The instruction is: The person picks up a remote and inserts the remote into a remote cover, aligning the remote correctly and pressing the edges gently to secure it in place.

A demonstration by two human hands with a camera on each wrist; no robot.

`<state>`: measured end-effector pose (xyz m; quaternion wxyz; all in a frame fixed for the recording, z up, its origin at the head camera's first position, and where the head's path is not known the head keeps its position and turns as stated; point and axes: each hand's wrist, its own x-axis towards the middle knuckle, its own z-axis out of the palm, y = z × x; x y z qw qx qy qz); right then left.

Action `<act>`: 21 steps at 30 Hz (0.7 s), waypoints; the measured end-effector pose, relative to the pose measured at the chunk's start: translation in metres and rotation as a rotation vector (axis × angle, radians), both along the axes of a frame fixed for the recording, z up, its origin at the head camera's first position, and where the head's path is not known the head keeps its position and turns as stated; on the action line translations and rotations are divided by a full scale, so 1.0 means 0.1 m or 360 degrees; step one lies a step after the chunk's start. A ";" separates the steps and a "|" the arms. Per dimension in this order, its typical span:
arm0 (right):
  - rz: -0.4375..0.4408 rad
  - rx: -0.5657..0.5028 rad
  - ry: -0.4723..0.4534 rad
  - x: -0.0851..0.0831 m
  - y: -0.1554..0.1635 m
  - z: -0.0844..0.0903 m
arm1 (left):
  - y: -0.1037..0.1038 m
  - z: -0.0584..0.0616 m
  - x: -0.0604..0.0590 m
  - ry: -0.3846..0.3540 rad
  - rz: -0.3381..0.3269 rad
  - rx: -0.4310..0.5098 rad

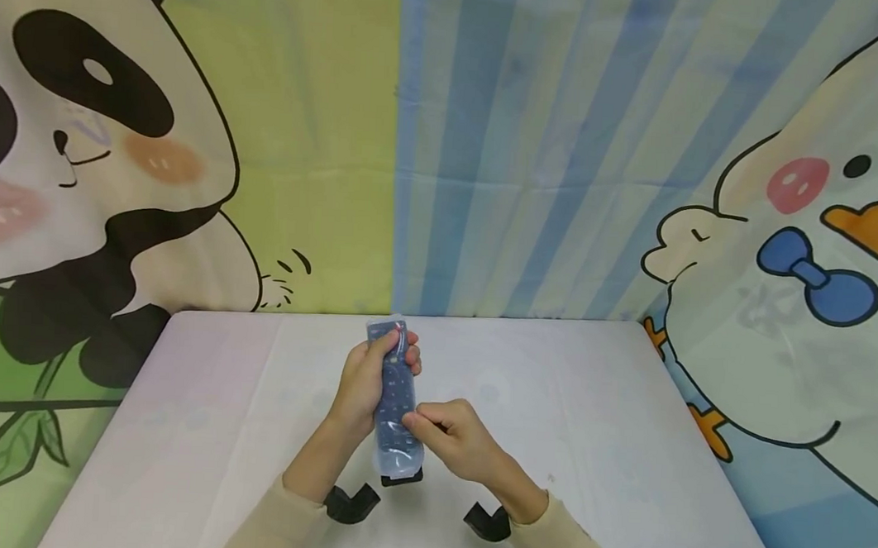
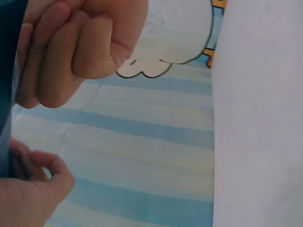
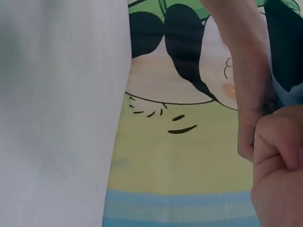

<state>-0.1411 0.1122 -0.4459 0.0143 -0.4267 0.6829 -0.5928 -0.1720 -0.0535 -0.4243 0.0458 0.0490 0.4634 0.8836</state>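
A slim dark device (image 1: 403, 478) in a translucent plastic sleeve (image 1: 400, 396) is held over the white table (image 1: 587, 431). Its upper part is gripped by the left hand (image 1: 362, 378), the thumb laid along the front and the fingers wrapped round to the opposite edge. Below that grip, on its right side, the sleeve's edge is pinched between thumb and curled fingers by the right hand (image 1: 456, 440). Below both grips, the device's dark end is seen bare of the sleeve. Beyond them, the table is backed by a striped cloth (image 1: 550, 147).
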 end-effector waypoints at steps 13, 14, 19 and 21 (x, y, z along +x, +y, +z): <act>-0.0266 0.0043 -0.0115 -0.12 0.00 -0.15 | 0.04 -0.09 0.08 0.0343 -0.0251 -0.0451; -0.0274 0.0014 -0.0133 -0.12 0.00 -0.15 | 0.03 -0.10 0.07 0.0392 -0.0242 -0.0545; -0.0455 -0.0019 -0.0215 -0.13 0.03 -0.11 | -0.08 -0.23 0.09 0.0664 0.0010 -0.1192; -0.0506 -0.0025 -0.0257 -0.15 0.07 -0.09 | -0.12 -0.29 0.09 0.0802 0.0044 -0.1382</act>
